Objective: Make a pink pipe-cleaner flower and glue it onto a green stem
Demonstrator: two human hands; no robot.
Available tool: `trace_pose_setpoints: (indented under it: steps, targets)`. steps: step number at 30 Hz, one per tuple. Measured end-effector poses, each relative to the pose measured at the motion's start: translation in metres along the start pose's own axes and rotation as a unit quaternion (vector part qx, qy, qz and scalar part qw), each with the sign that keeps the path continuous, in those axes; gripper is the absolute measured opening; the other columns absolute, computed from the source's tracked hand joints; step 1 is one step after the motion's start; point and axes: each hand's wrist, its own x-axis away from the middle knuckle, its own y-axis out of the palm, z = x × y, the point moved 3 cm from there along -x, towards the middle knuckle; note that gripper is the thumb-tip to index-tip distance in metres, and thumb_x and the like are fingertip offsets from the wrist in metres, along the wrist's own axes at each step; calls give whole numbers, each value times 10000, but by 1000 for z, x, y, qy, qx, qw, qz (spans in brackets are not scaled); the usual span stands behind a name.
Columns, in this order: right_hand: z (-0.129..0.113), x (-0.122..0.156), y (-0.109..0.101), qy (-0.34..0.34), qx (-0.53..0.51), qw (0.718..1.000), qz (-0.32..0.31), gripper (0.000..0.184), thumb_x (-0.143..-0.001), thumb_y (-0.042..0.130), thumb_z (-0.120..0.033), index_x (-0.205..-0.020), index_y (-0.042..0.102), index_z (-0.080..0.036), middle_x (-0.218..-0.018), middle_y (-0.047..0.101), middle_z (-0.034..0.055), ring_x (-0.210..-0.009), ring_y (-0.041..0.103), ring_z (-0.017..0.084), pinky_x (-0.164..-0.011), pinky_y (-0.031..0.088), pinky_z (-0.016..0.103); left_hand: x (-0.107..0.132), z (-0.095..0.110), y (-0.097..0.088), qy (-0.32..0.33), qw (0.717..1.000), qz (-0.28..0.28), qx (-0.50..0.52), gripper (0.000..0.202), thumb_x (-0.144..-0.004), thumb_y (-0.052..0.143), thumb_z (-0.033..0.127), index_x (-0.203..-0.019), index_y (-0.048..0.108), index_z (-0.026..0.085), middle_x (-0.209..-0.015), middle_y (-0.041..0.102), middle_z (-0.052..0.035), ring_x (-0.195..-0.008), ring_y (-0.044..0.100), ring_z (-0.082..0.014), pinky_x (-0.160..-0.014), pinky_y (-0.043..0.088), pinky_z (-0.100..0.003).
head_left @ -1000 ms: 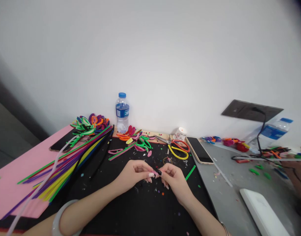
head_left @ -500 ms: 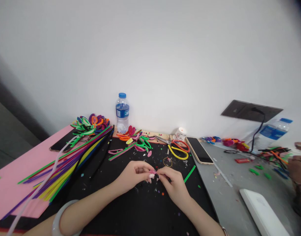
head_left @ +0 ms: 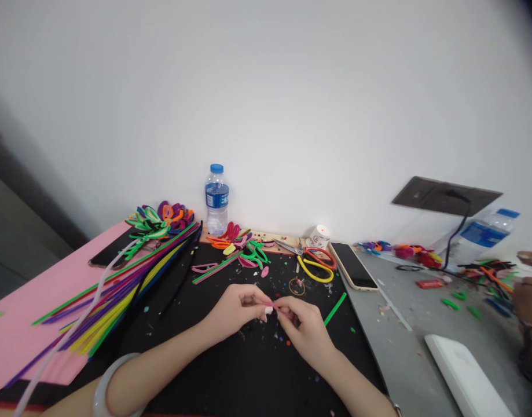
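Observation:
My left hand (head_left: 235, 310) and my right hand (head_left: 303, 324) meet over the black mat (head_left: 205, 359), fingertips pinched together on a small pink pipe-cleaner piece (head_left: 271, 304). Most of the piece is hidden by my fingers. A pale bangle (head_left: 103, 385) sits on my left wrist. Just beyond my hands lie a small gold ring (head_left: 296, 286) and a short green stick (head_left: 335, 308).
A bundle of long coloured pipe cleaners (head_left: 118, 284) lies at the left over a pink sheet (head_left: 26, 301). Behind are a water bottle (head_left: 216, 198), bent coloured loops (head_left: 244, 249), scissors (head_left: 311, 260) and a phone (head_left: 352, 265). Another person's hand (head_left: 528, 289) works at the far right.
My right hand has drifted slightly left and down, and the dark bead seen between my fingertips earlier no longer shows. The other person's hand at the right edge shifted a little.

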Motion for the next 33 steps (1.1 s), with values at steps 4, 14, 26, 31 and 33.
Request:
trace_pose_setpoints:
  steps: [4,14,26,31,33]
  targets:
    - [1,2,0,-36,22,999,-1,146,-838,500,-157,-904,626,-187,-701,623,29,-602,558,149,-577,418,241,-1,-2,0,-13,1000,-12,16,207,-671,717,277,-759,671,95,-613,675,-34,-573,618,-144,-604,492,-267]
    - [-7,5,-1,-113,62,987,-93,262,-904,377,-155,-850,631,-191,-696,600,40,-617,543,151,-580,397,245,-3,-6,-1,-42,998,-39,31,205,-654,727,289,-684,652,101,-557,662,-24,-503,602,-128,-533,476,-238]
    - [0,-2,-6,40,-88,995,-32,160,-817,534,-208,-724,662,-187,-599,584,-8,-530,488,116,-525,373,224,-2,3,-3,-32,997,-57,34,213,-717,679,306,-803,654,113,-632,670,-29,-563,610,-130,-591,488,-245]
    - [6,-4,-5,127,-184,974,-37,184,-793,567,-307,-678,610,-170,-499,492,-42,-463,433,99,-467,331,213,0,15,-7,117,974,-37,-192,137,-753,638,256,-805,720,158,-756,705,-42,-659,626,-147,-611,469,-216]
    - [8,-4,-3,147,-215,964,-44,190,-785,575,-330,-686,595,-170,-486,480,-47,-450,417,94,-458,319,211,1,17,-8,158,952,-43,-257,141,-784,607,246,-828,726,187,-780,718,-36,-690,633,-149,-643,464,-214]
